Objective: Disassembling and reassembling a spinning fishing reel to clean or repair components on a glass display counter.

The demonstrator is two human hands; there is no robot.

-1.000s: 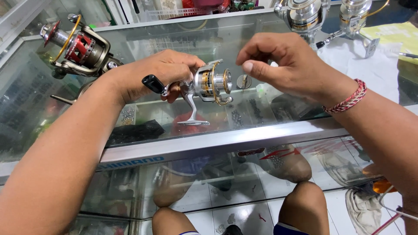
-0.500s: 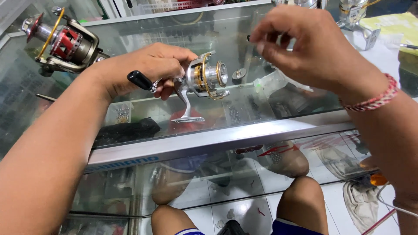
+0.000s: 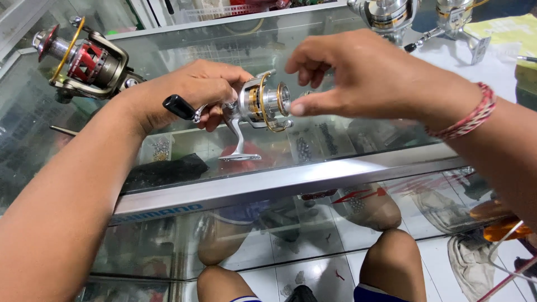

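- Silver spinning reel (image 3: 258, 106): polished metal body, gold-trimmed spool, cylindrical; thin wire bail loops round the spool front.
- Reel sits above the glass desk (image 3: 313, 168), near centre; its T-shaped foot (image 3: 239, 156) points down and looks to touch the glass top.
- Left hand (image 3: 196, 92) is closed round the rear of the reel body, fingers curled over it. Black knob (image 3: 178, 106) on the crank handle sticks out below the knuckles.
- Right hand (image 3: 358, 75) is just beside the spool face, thumb and fingers pinched together in front of it. Cannot tell whether anything is held in the pinch; slight motion blur there.
- Red-and-white braided cord bracelet (image 3: 467, 114) on the right wrist.
- Desk: clear glass top with a brushed aluminium front rail, reflective; small tackle bits show blurred under the glass.
- Far left on the desk: bigger reel (image 3: 84, 59), dark grey frame, red spool, gold bail wire.
- Far right: two more chrome reels (image 3: 391, 17) by a white sheet; yellow-green paper (image 3: 506, 31) at the corner.
- Dark cloth pouch (image 3: 165, 170) lies under the left forearm, seen through the glass.
- The person's bare knees (image 3: 391, 263) show below, over a tiled floor.
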